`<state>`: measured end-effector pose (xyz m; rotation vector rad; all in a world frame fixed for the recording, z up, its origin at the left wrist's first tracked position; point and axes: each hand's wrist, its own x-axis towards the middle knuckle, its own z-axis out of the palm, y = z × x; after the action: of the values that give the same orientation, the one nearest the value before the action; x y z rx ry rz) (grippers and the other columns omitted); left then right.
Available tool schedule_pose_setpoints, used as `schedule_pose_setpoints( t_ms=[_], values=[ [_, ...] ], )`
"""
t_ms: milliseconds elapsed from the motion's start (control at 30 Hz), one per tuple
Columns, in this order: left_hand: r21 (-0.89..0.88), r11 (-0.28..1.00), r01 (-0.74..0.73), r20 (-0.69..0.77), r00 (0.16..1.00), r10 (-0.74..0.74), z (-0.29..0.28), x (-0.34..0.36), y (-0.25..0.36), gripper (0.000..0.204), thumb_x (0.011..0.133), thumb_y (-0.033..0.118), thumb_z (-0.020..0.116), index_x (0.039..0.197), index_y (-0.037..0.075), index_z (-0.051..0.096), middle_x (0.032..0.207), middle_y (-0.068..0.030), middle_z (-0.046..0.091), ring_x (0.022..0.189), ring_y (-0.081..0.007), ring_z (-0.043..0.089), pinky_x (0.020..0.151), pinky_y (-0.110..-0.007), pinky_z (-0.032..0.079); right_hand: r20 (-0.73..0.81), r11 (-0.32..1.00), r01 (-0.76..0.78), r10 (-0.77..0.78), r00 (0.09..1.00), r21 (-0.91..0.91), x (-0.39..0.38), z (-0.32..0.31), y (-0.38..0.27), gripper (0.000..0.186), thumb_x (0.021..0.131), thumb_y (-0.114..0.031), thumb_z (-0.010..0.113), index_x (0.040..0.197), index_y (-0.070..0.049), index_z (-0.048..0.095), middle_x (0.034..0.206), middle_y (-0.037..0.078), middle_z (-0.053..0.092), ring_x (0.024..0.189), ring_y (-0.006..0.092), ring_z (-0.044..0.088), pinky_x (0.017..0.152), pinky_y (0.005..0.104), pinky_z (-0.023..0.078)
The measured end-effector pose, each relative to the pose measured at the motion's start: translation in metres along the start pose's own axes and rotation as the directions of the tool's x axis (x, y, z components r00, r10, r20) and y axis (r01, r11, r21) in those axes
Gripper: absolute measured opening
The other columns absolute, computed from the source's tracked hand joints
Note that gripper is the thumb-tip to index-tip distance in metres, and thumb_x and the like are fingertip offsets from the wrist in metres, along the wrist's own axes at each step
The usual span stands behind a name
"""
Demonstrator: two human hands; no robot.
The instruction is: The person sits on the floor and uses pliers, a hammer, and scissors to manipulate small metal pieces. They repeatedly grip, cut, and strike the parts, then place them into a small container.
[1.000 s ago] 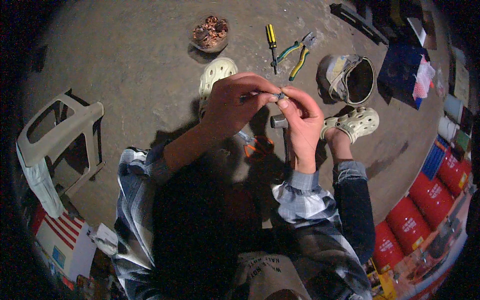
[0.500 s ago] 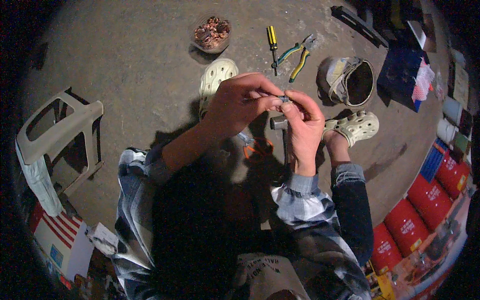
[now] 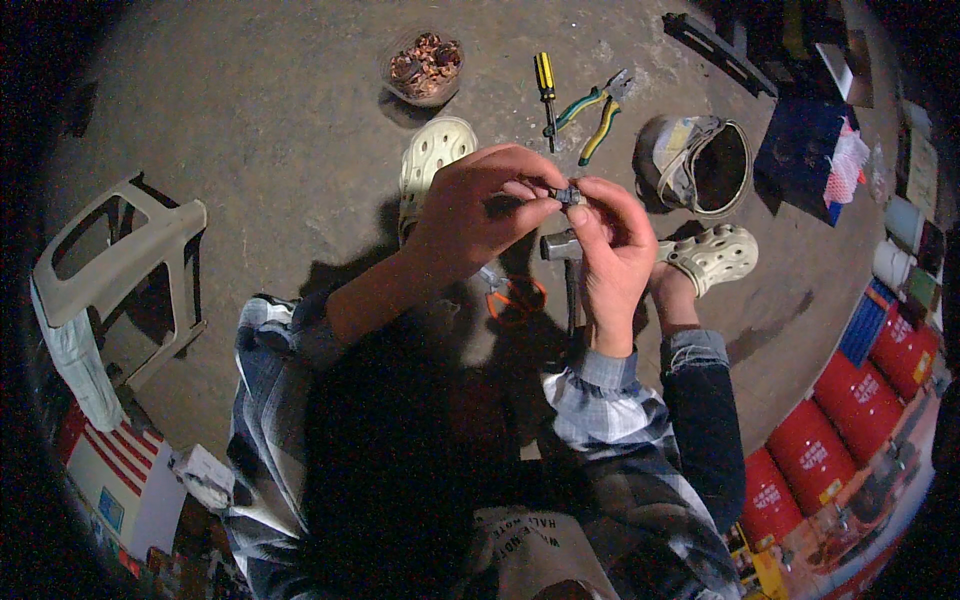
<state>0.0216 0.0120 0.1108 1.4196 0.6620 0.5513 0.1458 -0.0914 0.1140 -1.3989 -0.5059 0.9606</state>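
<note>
My left hand (image 3: 465,208) and my right hand (image 3: 614,245) meet in front of me, over the floor between my feet. Pinched between the fingertips of both is a small dark grey part (image 3: 568,196); its exact kind is too small to make out. Just below the fingers lies a hammer (image 3: 558,246), its handle partly covered by my right hand and wrist. Beside it, in my shadow, is an orange-handled hand tool (image 3: 515,298), half hidden by my left forearm.
Beyond my hands lie a yellow-black screwdriver (image 3: 544,78) and green-yellow pliers (image 3: 602,115). A clear bowl (image 3: 425,97) holds copper-coloured scraps. At right stand a round open bucket (image 3: 672,160), a blue box (image 3: 795,165) and red drums (image 3: 812,445); a plastic chair (image 3: 120,265) is at left.
My right hand has shifted slightly to the right, and the fingertips have moved a little, so more of the small grey part shows. The tools on the floor have stayed put.
</note>
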Motion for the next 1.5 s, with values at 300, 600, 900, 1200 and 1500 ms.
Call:
schedule_pose_setpoints(
  t_ms=[300, 600, 900, 1200, 1500],
  values=[
    [-0.013, 0.998, -0.063, -0.031, 0.998, 0.063, 0.002, -0.003, -0.004, 0.014, 0.075, 0.007, 0.063, 0.088, 0.002, 0.063, 0.091, -0.0095, 0.062, 0.084, -0.0185, 0.061, 0.076, -0.029, 0.048, -0.011, 0.999, 0.026, -0.026, 1.000, -0.021, -0.003, 0.004, 0.000, 0.024, 0.076, 0.010, 0.061, 0.099, 0.004, 0.058, 0.106, 0.010, 0.055, 0.094, 0.0160, 0.058, 0.083, 0.0247, 0.047],
    [0.271, 0.946, -0.178, -0.015, 0.982, 0.189, 0.000, -0.001, -0.010, 0.009, 0.078, 0.008, 0.061, 0.085, 0.004, 0.062, 0.085, -0.0109, 0.063, 0.082, -0.0231, 0.062, 0.071, -0.031, 0.050, -0.136, 0.993, -0.054, 0.040, 0.990, -0.102, -0.005, 0.007, 0.002, 0.025, 0.072, 0.009, 0.065, 0.095, 0.004, 0.059, 0.104, 0.010, 0.057, 0.092, 0.0141, 0.058, 0.080, 0.0239, 0.048],
    [0.382, 0.875, -0.297, 0.009, 0.948, 0.318, 0.002, 0.001, -0.014, 0.011, 0.080, 0.008, 0.058, 0.089, 0.003, 0.056, 0.082, -0.0099, 0.061, 0.078, -0.0228, 0.062, 0.069, -0.031, 0.050, -0.216, 0.998, -0.040, 0.026, 0.976, -0.057, -0.005, 0.018, 0.001, 0.025, 0.070, 0.009, 0.064, 0.093, 0.003, 0.058, 0.100, 0.011, 0.058, 0.088, 0.0128, 0.058, 0.077, 0.0242, 0.048],
    [0.025, 0.991, 0.132, -0.045, 0.990, -0.131, -0.005, -0.005, -0.003, 0.016, 0.077, 0.011, 0.064, 0.091, 0.005, 0.059, 0.082, -0.0040, 0.062, 0.075, -0.0155, 0.061, 0.069, -0.028, 0.049, 0.072, 0.828, -0.211, 0.203, 0.976, 0.520, 0.003, -0.009, 0.007, 0.023, 0.075, 0.004, 0.061, 0.097, 0.001, 0.056, 0.092, 0.012, 0.062, 0.080, 0.0169, 0.061, 0.076, 0.0277, 0.049],
    [0.152, 0.972, -0.177, -0.010, 0.984, 0.181, 0.003, -0.002, 0.003, 0.021, 0.072, 0.008, 0.069, 0.092, 0.008, 0.062, 0.089, -0.0085, 0.059, 0.074, -0.0187, 0.060, 0.065, -0.030, 0.050, 0.109, 0.909, -0.134, 0.098, 0.989, 0.394, 0.003, -0.006, 0.010, 0.025, 0.074, 0.010, 0.059, 0.097, 0.001, 0.055, 0.106, 0.013, 0.056, 0.090, 0.0179, 0.059, 0.083, 0.0293, 0.047]
  ],
)
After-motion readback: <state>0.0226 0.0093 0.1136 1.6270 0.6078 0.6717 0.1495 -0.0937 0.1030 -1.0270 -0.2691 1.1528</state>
